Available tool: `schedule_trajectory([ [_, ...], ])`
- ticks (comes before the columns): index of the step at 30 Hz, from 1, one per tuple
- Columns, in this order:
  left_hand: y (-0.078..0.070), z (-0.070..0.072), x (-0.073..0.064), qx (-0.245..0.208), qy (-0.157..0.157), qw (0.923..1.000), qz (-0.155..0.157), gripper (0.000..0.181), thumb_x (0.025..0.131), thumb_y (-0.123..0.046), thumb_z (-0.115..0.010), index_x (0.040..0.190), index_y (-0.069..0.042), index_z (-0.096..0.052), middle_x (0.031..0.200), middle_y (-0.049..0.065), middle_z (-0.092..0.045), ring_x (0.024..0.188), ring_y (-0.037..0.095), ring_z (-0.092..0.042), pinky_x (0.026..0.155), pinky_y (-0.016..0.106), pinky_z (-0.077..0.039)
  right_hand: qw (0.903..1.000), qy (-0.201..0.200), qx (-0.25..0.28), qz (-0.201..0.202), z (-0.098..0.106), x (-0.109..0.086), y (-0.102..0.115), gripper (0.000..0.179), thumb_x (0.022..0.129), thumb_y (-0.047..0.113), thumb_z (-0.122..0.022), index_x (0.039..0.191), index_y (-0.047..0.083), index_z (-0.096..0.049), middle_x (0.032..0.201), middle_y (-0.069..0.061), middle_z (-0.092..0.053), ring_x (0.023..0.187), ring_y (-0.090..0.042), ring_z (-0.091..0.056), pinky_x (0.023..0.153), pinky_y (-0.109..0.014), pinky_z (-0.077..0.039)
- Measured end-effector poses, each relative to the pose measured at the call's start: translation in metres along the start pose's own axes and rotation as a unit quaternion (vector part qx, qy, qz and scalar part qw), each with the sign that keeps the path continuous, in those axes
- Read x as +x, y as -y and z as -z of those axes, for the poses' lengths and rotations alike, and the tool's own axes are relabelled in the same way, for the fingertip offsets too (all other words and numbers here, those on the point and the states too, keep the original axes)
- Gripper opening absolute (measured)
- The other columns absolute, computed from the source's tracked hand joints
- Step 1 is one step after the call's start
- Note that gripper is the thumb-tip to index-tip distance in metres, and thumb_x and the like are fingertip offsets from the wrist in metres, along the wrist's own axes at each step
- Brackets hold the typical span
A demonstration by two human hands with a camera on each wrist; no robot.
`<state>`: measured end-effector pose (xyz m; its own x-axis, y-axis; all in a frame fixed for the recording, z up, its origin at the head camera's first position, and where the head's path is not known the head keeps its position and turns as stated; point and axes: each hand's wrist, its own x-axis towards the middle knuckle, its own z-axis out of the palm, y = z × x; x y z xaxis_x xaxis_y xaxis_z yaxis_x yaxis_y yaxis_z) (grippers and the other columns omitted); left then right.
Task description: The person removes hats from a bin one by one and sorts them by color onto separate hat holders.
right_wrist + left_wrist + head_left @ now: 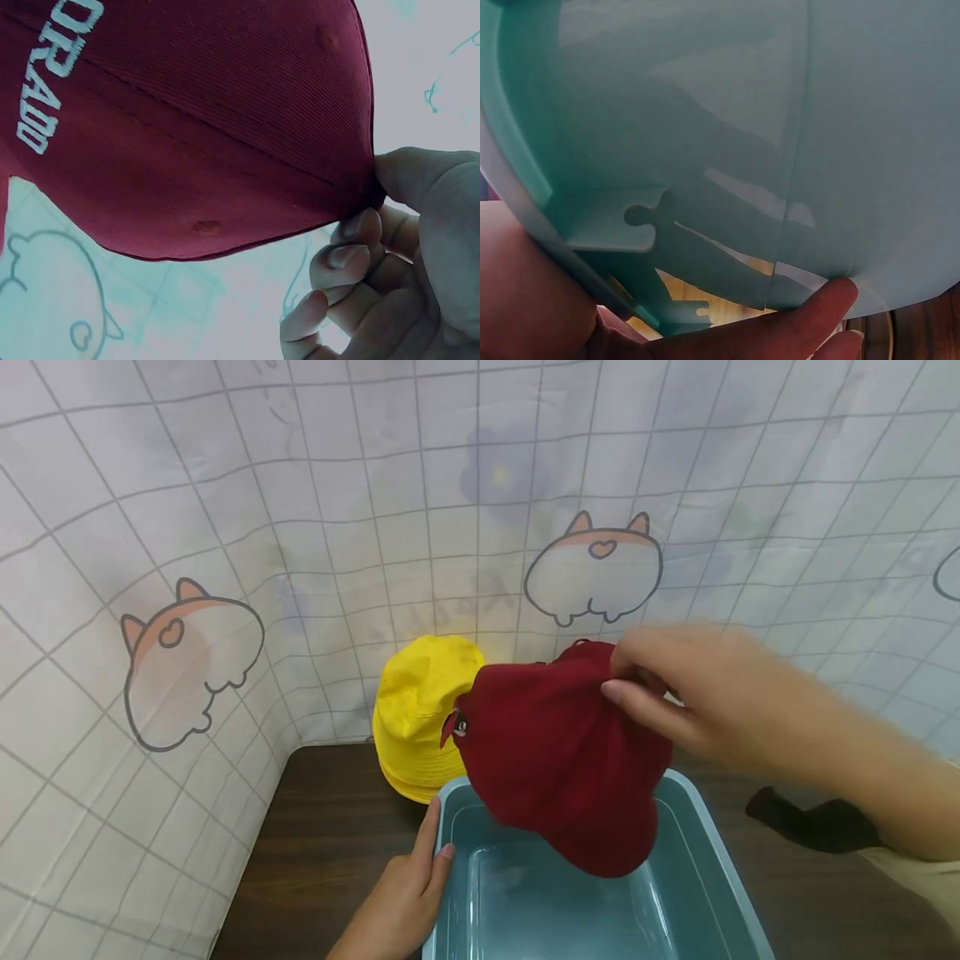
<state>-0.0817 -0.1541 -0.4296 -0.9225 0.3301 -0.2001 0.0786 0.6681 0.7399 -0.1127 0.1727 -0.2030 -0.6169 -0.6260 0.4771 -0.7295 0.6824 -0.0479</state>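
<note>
A dark red baseball cap (pixel 555 752) hangs above a blue plastic bin (pixel 720 843). My right hand (pixel 690 685) pinches the cap's crown at the top between thumb and fingertips. In the right wrist view, the pinched tip of the crown (pixel 285 142) and white embroidered letters (pixel 52 75) show. My left hand (pixel 405 885) holds the bin's left rim, thumb at the edge and index finger along the outside. In the left wrist view its fingers (pixel 810 315) lie against the bin's outer wall. A yellow bucket hat (pixel 420 718) sits behind the bin, partly hidden by the cap.
The dark wooden table (pixel 300 852) carries the bin and the yellow hat. A white gridded curtain (pixel 345 527) with cartoon animal prints closes off the back and left side. A black band (pixel 817 822) shows below my right wrist.
</note>
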Motion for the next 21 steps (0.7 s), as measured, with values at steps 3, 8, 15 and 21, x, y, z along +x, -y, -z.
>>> schedule_trajectory([
  [3,0.001,-0.001,-0.001,0.01,-0.012,0.9997,-0.021,0.071,0.111,-0.045,-0.038,0.166,-0.021,-0.002,0.111,0.016,-0.071,0.088,0.017,-0.069,0.09,0.058,-0.055,0.9997,-0.016,-0.016,-0.007,0.008,0.007,-0.006,0.014,0.091,0.013,-0.074,0.093,0.019,-0.062,0.072,0.013,-0.051,0.065,-0.002,-0.045,0.053,-0.02,-0.042],
  [8,0.001,-0.002,-0.002,0.023,-0.028,0.9987,-0.035,0.07,0.111,-0.045,-0.037,0.166,-0.019,-0.003,0.113,0.019,-0.071,0.09,0.019,-0.069,0.09,0.058,-0.054,0.9979,-0.031,-0.044,-0.035,0.019,0.02,-0.018,0.008,0.093,0.012,-0.072,0.097,0.012,-0.065,0.071,0.006,-0.056,0.06,-0.007,-0.046,0.051,-0.022,-0.043],
  [15,0.001,-0.002,-0.003,0.011,-0.02,0.9995,-0.02,0.07,0.111,-0.044,-0.038,0.166,-0.02,-0.003,0.117,0.023,-0.07,0.09,0.022,-0.07,0.088,0.059,-0.055,0.9936,-0.03,-0.08,-0.074,0.025,0.037,-0.039,0.009,0.098,0.015,-0.064,0.097,0.006,-0.065,0.071,-0.003,-0.059,0.059,-0.016,-0.048,0.051,-0.026,-0.042],
  [21,0.001,-0.001,-0.004,-0.005,-0.006,0.9998,-0.016,0.07,0.111,-0.045,-0.037,0.166,-0.022,0.0,0.117,0.022,-0.07,0.089,0.023,-0.072,0.088,0.058,-0.056,0.9892,-0.009,-0.089,-0.115,0.023,0.053,-0.055,0.018,0.101,0.019,-0.059,0.103,0.003,-0.066,0.079,-0.011,-0.064,0.066,-0.023,-0.054,0.054,-0.031,-0.044],
])
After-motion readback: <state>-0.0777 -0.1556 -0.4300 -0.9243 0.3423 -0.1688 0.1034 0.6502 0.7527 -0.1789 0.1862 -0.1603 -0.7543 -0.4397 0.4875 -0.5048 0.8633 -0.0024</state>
